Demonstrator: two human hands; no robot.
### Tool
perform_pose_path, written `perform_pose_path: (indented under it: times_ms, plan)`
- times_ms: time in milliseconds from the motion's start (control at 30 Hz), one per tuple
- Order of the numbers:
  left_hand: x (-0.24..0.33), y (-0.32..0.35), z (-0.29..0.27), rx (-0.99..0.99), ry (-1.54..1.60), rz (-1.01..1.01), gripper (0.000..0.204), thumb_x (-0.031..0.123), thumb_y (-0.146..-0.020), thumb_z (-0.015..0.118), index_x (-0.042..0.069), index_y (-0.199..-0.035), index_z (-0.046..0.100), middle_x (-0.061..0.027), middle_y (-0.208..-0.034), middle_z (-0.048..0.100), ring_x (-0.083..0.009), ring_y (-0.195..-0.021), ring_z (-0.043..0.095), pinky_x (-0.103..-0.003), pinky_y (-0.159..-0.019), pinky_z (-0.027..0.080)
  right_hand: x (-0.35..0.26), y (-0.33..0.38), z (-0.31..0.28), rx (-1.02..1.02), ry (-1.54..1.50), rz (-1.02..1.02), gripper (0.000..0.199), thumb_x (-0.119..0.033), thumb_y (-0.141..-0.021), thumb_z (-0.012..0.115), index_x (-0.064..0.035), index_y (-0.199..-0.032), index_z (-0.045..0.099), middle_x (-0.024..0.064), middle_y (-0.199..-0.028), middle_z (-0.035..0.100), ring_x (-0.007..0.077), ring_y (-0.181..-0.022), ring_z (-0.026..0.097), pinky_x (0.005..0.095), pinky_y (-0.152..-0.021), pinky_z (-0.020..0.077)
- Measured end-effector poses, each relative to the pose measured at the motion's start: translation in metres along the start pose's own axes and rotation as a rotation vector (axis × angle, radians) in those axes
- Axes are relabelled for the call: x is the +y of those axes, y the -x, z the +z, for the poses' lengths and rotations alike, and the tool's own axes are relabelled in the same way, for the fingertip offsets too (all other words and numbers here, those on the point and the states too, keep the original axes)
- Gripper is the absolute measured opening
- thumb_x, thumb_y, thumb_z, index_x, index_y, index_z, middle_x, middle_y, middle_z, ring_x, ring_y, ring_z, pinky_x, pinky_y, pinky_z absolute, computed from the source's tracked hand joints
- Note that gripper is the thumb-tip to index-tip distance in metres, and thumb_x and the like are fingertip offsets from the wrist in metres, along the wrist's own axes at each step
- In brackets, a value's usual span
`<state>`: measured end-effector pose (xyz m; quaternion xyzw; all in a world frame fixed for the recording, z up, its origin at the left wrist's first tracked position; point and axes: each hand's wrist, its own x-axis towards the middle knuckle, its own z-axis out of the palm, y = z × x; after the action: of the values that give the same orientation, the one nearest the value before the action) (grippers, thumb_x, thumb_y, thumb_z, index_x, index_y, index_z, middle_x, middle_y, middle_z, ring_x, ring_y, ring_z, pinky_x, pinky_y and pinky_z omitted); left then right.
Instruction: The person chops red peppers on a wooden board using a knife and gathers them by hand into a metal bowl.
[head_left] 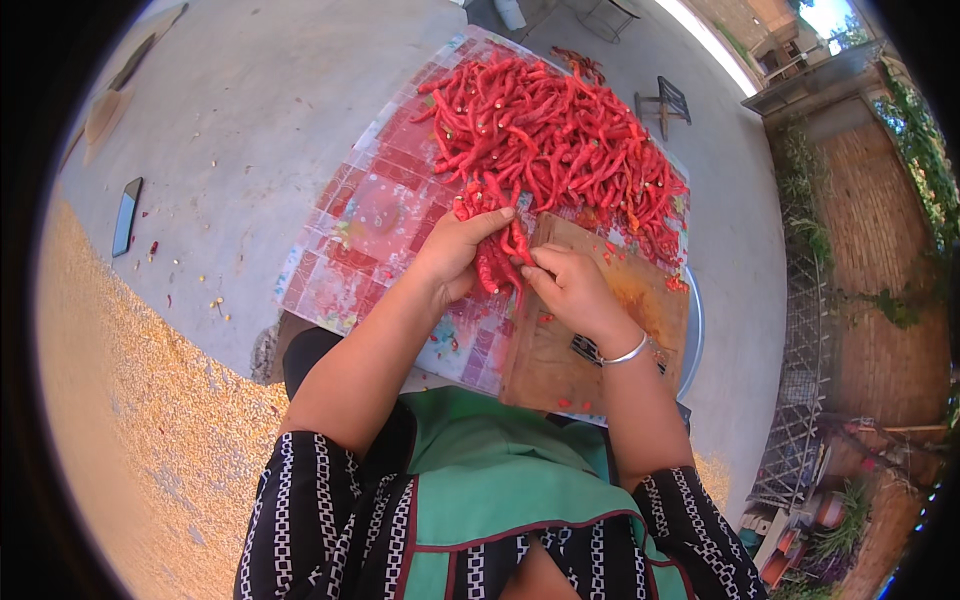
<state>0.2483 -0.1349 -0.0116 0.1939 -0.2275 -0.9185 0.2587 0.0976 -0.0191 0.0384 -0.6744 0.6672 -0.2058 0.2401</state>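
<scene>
My left hand [458, 250] is closed around a small bunch of red chili peppers [490, 268], its thumb lying along the top. Close to its right, my right hand [572, 283] pinches one of the chilies [519, 241] between thumb and fingers. Both hands are over the table, beside the left edge of a wooden cutting board [550, 345]. Red bits and orange stains mark the board. Beyond my hands a large heap of red chilies [560, 140] covers the far part of the table.
A red and white patterned cloth [375, 205] covers the table. A metal basin rim [692, 335] shows right of the board. A dark knife-like object [586, 348] lies partly under my right wrist. Corn kernels [190, 440] spread over the ground at left, near a phone [127, 216]. A small stool [665, 105] stands beyond.
</scene>
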Motion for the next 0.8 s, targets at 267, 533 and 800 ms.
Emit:
perform_pose_path:
  times_ms: [267, 533, 800]
  plan:
    - [-0.005, 0.012, 0.019, -0.152, -0.566, 0.247, 0.018, 0.001, -0.085, 0.068, 0.004, -0.102, 0.063, -0.0015, -0.092, 0.066, -0.0094, -0.086, 0.061, -0.027, -0.082, 0.051, -0.008, -0.018, -0.010, 0.319, -0.951, 0.298, 0.025, -0.020, -0.098, 0.055, -0.0006, -0.108, 0.067, 0.0005, -0.089, 0.067, 0.0076, -0.081, 0.059, 0.0257, -0.072, 0.0488]
    - [-0.001, 0.009, 0.012, -0.090, -0.448, 0.171, 0.025, 0.010, -0.090, 0.066, 0.002, -0.113, 0.062, -0.0069, -0.105, 0.067, -0.0149, -0.096, 0.064, -0.031, -0.087, 0.052, 0.009, -0.026, -0.004, 0.317, -0.306, 0.107, 0.020, -0.016, -0.095, 0.057, 0.0025, -0.094, 0.062, 0.0083, -0.076, 0.061, 0.0130, -0.073, 0.057, 0.0317, -0.069, 0.0461]
    - [0.014, 0.009, 0.011, -0.130, 0.033, 0.037, 0.031, 0.019, -0.095, 0.059, -0.001, -0.119, 0.060, -0.0142, -0.113, 0.066, -0.0234, -0.099, 0.066, -0.037, -0.088, 0.055, -0.008, -0.035, -0.008, -0.034, -0.409, 0.116, 0.020, -0.017, -0.095, 0.057, 0.0026, -0.092, 0.062, 0.0122, -0.074, 0.062, 0.0178, -0.071, 0.058, 0.0339, -0.067, 0.0457]
